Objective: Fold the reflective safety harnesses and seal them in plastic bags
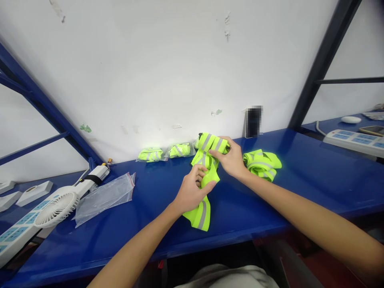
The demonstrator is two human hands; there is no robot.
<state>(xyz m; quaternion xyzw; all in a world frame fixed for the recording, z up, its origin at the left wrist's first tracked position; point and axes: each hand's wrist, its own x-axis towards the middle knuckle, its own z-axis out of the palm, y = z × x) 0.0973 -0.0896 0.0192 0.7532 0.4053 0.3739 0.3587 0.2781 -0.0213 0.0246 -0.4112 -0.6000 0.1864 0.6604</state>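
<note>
A neon-yellow reflective strap [203, 214] with grey stripes is partly folded into a bundle over the blue table. My right hand [233, 161] grips the folded upper part between thumb and fingers. Lower down, my left hand [192, 193] is closed around the hanging length, its fingers curled and its thumb along the fabric. The loose end drops below my left hand towards the table's front edge. To the right of my right hand lies another loosely coiled reflective strap [262, 165]. Two bagged reflective straps, one at the left [150, 154] and one nearer [180, 150], lie by the wall.
Clear zip bags [105, 196] lie at the left, beside a white handheld fan [57, 210] and a long power strip [22, 226]. A dark, pixelated upright object [253, 122] leans on the wall. Blue and black frame posts flank the blue table [324, 172].
</note>
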